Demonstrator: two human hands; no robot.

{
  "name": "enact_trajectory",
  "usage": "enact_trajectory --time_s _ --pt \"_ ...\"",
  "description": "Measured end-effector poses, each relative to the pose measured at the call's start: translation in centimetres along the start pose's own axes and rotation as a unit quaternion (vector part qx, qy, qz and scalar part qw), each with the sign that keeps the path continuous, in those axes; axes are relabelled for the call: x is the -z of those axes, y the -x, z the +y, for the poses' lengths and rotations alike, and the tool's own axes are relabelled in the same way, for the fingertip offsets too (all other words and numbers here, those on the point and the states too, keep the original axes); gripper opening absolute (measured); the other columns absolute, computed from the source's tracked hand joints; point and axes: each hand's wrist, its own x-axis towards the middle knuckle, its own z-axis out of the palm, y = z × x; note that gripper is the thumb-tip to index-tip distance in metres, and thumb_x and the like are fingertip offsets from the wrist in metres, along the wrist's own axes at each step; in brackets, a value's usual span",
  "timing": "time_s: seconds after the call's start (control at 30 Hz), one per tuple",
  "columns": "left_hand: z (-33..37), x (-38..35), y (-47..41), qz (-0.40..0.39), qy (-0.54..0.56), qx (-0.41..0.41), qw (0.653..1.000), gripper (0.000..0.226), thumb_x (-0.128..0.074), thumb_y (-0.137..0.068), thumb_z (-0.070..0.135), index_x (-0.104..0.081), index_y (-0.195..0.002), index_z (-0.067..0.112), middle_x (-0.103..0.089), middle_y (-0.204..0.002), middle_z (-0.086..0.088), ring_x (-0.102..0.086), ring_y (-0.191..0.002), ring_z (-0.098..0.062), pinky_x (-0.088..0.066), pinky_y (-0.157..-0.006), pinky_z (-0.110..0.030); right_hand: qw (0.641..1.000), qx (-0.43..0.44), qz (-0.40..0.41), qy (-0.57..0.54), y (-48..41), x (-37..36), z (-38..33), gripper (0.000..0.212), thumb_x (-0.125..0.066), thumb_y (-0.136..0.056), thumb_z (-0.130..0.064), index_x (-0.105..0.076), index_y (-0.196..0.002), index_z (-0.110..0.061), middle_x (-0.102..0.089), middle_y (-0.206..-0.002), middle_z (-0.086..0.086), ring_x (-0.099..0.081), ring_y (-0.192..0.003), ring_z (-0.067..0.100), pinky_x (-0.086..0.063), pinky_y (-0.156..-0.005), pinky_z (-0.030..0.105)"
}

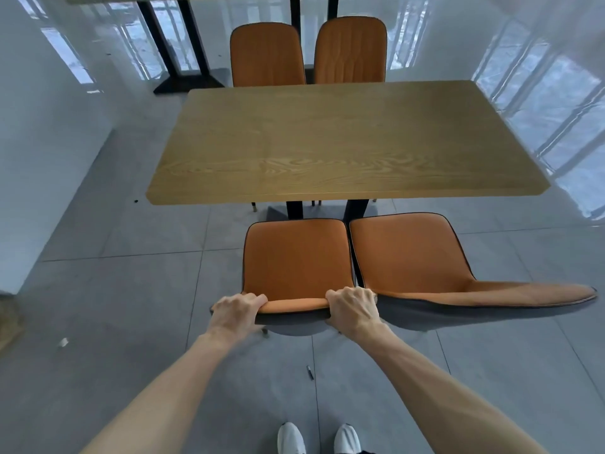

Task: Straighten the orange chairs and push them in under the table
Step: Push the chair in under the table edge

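Observation:
A wooden table (pixel 343 142) stands in the middle of the head view. On its near side are two orange chairs, both clear of the table's edge. My left hand (pixel 237 311) and my right hand (pixel 352 306) both grip the top of the backrest of the near left chair (pixel 296 257). The near right chair (pixel 409 253) stands beside it, almost touching, its backrest angled off to the right. Two more orange chairs, the far left chair (pixel 266 55) and the far right chair (pixel 350 50), sit tucked in at the table's far edge.
Grey tiled floor surrounds the table. A small dark object (pixel 309 371) lies on the floor by my feet, and a pale scrap (pixel 63 342) at left. Another table's black base (pixel 186 77) stands at the back left. A white wall runs along the left, glass panels on the right.

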Motion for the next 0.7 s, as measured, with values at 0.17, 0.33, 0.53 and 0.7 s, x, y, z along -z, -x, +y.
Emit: enact_trajectory --time_s 0.17,0.33,0.53,0.7 --pt "0.7 0.3 0.0 -0.011 0.022 0.025 0.999 0.033 -0.077 -0.071 0.040 -0.061 -0.095 0.025 -0.069 -0.080 0.000 -0.066 -0.069 -0.026 -0.057 -0.064 -0.042 0.999 0.042 -0.003 -0.034 -0.2 0.0 1.2 0.020 -0.062 -0.083 -0.028 -0.060 -0.091 -0.010 -0.069 -0.092 0.006 -0.064 -0.081 0.029 -0.039 -0.065 0.034" --pt "2.0 -0.6 0.5 -0.003 0.009 0.017 1.000 0.038 -0.079 -0.069 0.042 -0.062 -0.098 0.024 -0.070 -0.081 0.000 -0.067 -0.069 -0.025 -0.058 -0.065 -0.041 0.998 0.036 0.005 -0.051 0.4 -0.7 2.2 0.025 -0.069 -0.078 -0.031 -0.059 -0.089 -0.010 -0.068 -0.089 0.005 -0.063 -0.080 0.029 -0.048 -0.070 0.036" --pt "2.4 -0.3 0.9 -0.023 0.010 0.025 0.999 0.043 -0.075 -0.074 0.046 -0.058 -0.108 0.024 -0.069 -0.093 0.001 -0.066 -0.079 -0.019 -0.057 -0.074 -0.038 0.999 0.011 0.024 -0.032 1.0 -1.2 1.5 0.030 -0.069 -0.078 -0.030 -0.058 -0.099 -0.013 -0.065 -0.096 0.004 -0.059 -0.088 0.026 -0.043 -0.082 0.036" --pt "3.6 2.5 0.2 -0.116 0.020 -0.014 0.993 0.046 -0.063 -0.081 0.048 -0.048 -0.116 0.022 -0.063 -0.106 0.000 -0.060 -0.096 -0.021 -0.050 -0.086 -0.038 0.999 -0.003 -0.015 -0.042 2.1 -0.3 1.7 0.034 -0.063 -0.081 -0.024 -0.052 -0.112 -0.019 -0.060 -0.109 0.004 -0.054 -0.101 0.026 -0.041 -0.092 0.039"
